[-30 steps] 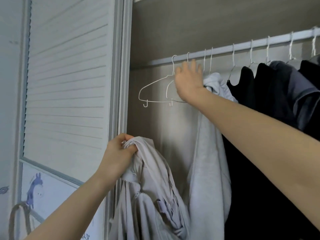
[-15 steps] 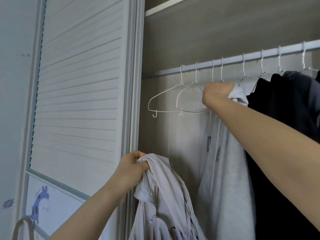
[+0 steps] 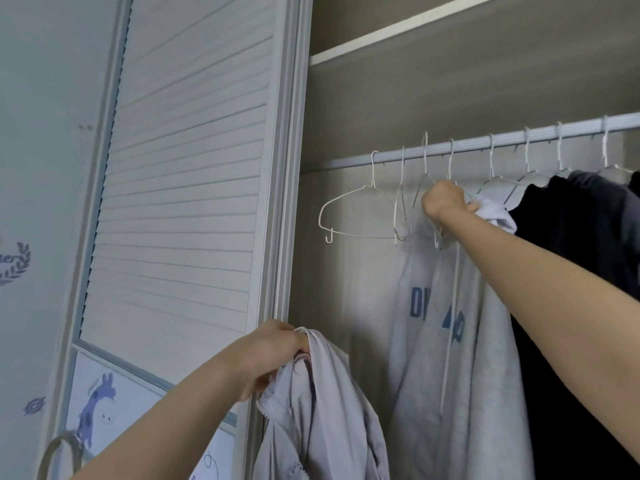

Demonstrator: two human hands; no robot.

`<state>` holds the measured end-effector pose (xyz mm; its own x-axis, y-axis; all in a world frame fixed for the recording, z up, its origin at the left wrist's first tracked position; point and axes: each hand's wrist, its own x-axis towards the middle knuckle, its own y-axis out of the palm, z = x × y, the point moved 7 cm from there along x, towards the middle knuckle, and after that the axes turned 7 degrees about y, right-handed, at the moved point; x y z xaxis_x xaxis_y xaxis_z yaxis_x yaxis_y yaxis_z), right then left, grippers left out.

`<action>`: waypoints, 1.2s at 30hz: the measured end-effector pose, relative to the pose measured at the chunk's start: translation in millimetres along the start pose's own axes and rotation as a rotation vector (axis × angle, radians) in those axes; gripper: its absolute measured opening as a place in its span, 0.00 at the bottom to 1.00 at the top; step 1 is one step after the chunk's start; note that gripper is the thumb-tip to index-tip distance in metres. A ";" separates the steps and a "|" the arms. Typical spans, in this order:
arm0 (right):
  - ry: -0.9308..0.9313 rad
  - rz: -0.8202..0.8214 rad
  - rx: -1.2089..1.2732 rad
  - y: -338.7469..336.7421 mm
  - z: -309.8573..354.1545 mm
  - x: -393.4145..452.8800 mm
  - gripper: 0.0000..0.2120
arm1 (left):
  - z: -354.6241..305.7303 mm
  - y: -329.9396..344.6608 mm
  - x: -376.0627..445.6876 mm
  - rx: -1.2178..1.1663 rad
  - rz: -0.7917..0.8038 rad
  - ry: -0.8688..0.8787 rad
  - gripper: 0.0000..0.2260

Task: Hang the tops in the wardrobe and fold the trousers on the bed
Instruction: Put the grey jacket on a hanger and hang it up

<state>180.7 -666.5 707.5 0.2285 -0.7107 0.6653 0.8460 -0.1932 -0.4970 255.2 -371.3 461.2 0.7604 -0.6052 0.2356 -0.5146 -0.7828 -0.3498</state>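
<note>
Wardrobe interior [image 3: 450, 84] ahead of both my hands, brown back panel, a white shelf edge [image 3: 398, 27] high above my right hand. Louvred door [image 3: 187, 174] stands above and outward of my left hand, with a cartoon giraffe panel [image 3: 97, 407] below it. Rail [image 3: 502, 142] runs just above my right hand [image 3: 443, 204]; it carries white wire hangers. One empty hanger [image 3: 360, 216] hangs toward my left side. Grey sweatshirt with blue lettering [image 3: 450, 341] hangs directly below my right hand; dark garments [image 3: 571, 254] hang beyond it. Right hand clenched around a wire hanger and the sweatshirt's collar. Left hand [image 3: 273, 355], lower and nearer the door frame, grasps a bunched pale grey top [image 3: 322, 420], not yet hung.
</note>
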 end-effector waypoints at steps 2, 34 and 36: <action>0.009 -0.021 0.120 -10.1 -1.3 -0.5 0.13 | -0.6 -2.0 -2.6 0.034 -0.023 0.001 0.10; 0.382 0.399 0.909 -49.8 -231.4 -403.8 0.17 | 81.0 57.8 -54.5 0.128 -0.046 -0.003 0.11; 0.362 0.438 0.978 -58.3 -240.9 -408.6 0.17 | 85.9 54.3 -48.4 0.138 -0.099 -0.021 0.12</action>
<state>-78.1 -527.8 330.4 0.5794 -0.7719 0.2615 0.7773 0.6199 0.1077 224.5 -372.1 353.0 0.8137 -0.5216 0.2566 -0.3786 -0.8105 -0.4470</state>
